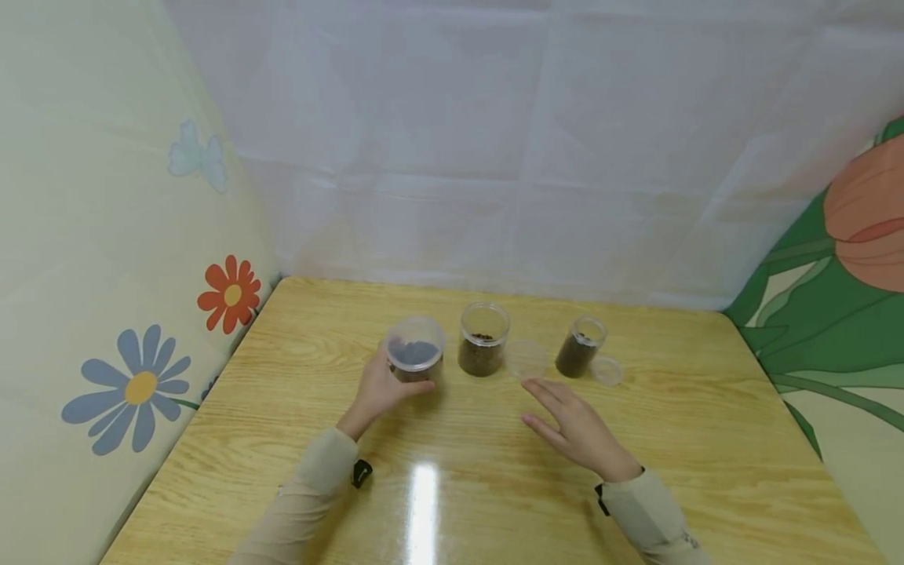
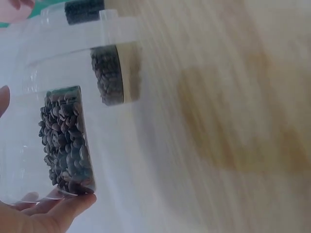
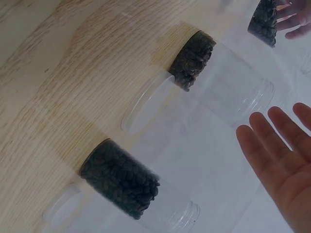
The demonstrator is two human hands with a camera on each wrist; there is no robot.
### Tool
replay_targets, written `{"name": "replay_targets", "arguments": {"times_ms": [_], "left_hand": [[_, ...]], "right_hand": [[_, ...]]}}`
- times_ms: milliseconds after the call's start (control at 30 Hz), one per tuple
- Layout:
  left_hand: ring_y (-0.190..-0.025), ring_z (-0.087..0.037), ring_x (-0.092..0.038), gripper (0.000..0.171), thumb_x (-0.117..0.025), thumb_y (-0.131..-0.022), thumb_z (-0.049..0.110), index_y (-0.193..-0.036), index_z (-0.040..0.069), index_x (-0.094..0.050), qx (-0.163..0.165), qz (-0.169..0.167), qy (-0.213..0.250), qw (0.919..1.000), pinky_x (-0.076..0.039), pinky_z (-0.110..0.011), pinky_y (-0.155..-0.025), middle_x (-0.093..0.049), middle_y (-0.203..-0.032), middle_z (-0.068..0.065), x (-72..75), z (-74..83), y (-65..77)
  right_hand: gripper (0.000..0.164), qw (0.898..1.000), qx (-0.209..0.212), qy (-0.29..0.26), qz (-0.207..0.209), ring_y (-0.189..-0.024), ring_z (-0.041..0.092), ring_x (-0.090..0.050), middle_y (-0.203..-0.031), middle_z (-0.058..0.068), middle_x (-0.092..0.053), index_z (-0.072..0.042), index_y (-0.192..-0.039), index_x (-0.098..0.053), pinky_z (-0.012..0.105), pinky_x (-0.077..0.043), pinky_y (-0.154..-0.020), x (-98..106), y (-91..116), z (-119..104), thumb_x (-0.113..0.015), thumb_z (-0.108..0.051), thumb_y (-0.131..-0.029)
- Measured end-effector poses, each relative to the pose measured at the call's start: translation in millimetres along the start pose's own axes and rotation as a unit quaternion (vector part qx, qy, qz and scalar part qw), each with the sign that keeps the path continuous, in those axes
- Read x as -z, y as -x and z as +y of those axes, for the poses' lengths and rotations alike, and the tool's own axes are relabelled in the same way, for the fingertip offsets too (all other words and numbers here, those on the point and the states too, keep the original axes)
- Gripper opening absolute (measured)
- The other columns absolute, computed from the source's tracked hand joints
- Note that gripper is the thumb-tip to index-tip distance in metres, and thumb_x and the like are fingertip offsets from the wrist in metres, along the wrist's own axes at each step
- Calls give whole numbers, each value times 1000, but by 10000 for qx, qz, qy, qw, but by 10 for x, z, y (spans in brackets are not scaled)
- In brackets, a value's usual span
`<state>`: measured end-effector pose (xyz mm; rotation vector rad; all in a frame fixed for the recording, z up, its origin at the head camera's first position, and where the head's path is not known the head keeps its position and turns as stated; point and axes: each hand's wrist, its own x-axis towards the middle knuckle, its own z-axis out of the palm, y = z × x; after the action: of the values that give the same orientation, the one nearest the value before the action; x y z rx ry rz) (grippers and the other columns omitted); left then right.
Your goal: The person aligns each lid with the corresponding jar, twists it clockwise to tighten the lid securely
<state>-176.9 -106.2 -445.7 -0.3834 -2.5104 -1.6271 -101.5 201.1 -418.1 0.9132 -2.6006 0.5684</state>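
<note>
My left hand (image 1: 377, 388) grips a clear jar (image 1: 415, 355) round its side, thumb in front. Dark beans like coffee beans (image 2: 64, 141) fill its lower part; whether a lid covers it I cannot tell. To its right stands an open clear jar (image 1: 483, 341), also with dark beans at the bottom. My right hand (image 1: 575, 428) has its fingers extended and holds nothing. In the head view its fingertips overlap the near edge of a clear round lid (image 1: 527, 359); in the right wrist view they stand apart from that lid.
A narrower open jar (image 1: 581, 347) with dark contents stands farther right, a small clear lid (image 1: 607, 370) beside it. The wooden table (image 1: 318, 314) meets a white cloth backdrop (image 1: 452, 196) behind and flower-printed cloth (image 1: 162, 275) at left. A small black object (image 1: 361, 473) shows by the left sleeve.
</note>
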Motion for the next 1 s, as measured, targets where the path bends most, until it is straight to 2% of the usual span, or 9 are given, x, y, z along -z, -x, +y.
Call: {"name": "replay_targets", "arguments": {"times_ms": [167,333,500,667,867,1000], "left_hand": [[-120,-35,-40,102,-87,-59,18,-140,5,-26,114,51,35,9999,-34,-52,-97,-42,-132,-19,71,-23,-79],[-123,-32,-37,103,-86,-59,21,-141,9,-25,117,155,193,9996,-31,-50,-100,-40,-134,-14,134,-41,-170],[-124,-32,-37,104,-87,-59,23,-141,9,-24,273,321,183,9989,-31,-49,-100,-40,-134,-15,171,-56,-224],[-125,-34,-35,105,-87,-59,18,-142,8,-23,512,496,256,9971,-30,-49,-101,-38,-135,-18,179,-67,-266],[-127,-31,-34,106,-86,-60,22,-142,10,-22,794,562,239,9950,-29,-45,-103,-37,-136,-16,158,-118,-333],[-127,-32,-33,104,-86,-59,24,-140,6,-24,915,612,300,9935,-28,-45,-103,-37,-136,-17,153,-149,-369]], "right_hand": [[47,10000,-18,6,-15,-105,35,-54,-119,20,-55,4,-125,-51,48,-47,-83,-2,4,5,-61,-24,-88],[47,10000,-45,12,-56,-106,35,-53,-120,21,-54,4,-125,-50,48,-46,-83,-4,12,8,-60,-25,-88],[47,10000,-43,33,-75,-106,34,-54,-119,20,-54,3,-125,-51,47,-47,-83,-3,14,8,-60,-24,-88],[47,9999,-51,63,-75,-106,34,-54,-119,21,-54,4,-125,-51,47,-47,-83,-3,18,11,-60,-25,-88],[47,10000,-31,50,-50,-106,34,-54,-119,20,-55,3,-125,-51,47,-47,-83,-16,38,21,-61,-25,-88],[47,10000,-51,42,-68,-105,34,-54,-119,19,-55,3,-125,-51,47,-47,-83,-21,48,22,-62,-24,-87]]}}
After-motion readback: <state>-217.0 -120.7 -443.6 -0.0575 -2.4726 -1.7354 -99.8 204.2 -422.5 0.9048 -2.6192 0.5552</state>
